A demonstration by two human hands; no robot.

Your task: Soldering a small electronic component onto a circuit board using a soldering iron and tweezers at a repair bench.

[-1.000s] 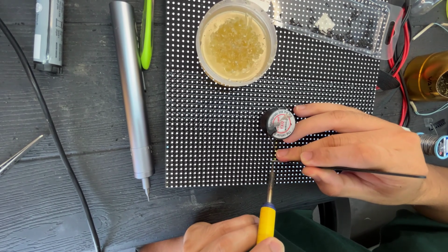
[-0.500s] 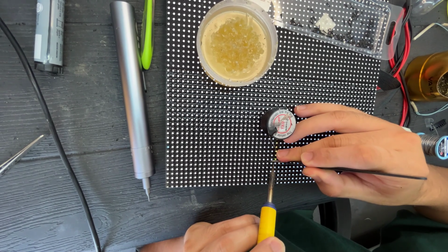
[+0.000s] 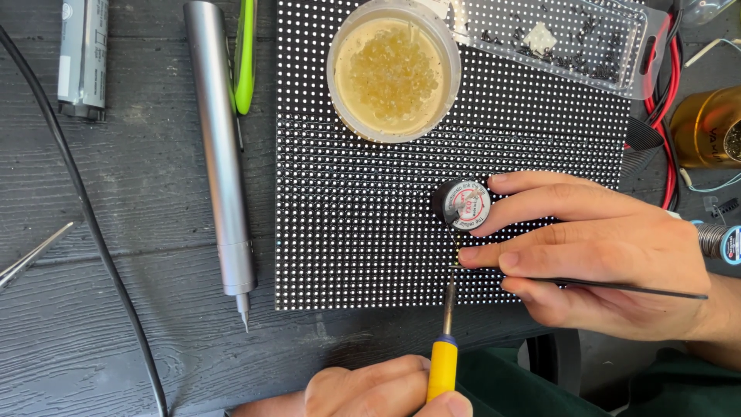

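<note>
Keep your right hand (image 3: 602, 247) pinching the thin tweezers (image 3: 617, 284) beside the small round buzzer (image 3: 465, 205) near the dotted panel's (image 3: 347, 232) lower edge; your left hand (image 3: 386, 390), gripping the yellow-handled iron (image 3: 445, 340), should touch only the joint.

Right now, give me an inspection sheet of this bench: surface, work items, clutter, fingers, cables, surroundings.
Surface: dark grey wooden bench top, grained planks.
Work items: black dotted LED panel lying flat; small round black buzzer on it; yellow-handled iron, tip near the buzzer; thin black tweezers.
Clutter: round tub of amber beads and clear plastic parts pack on the panel; silver pen-shaped tool, green tool, grey cylinder, metal tweezer tips, amber bottle, solder spool.
Fingers: left hand grips the iron; right hand holds the tweezers, fingertip against the buzzer.
Cables: black cable across the bench; red wires at right.
Surroundings: dark green clothing at the bottom edge.
</note>
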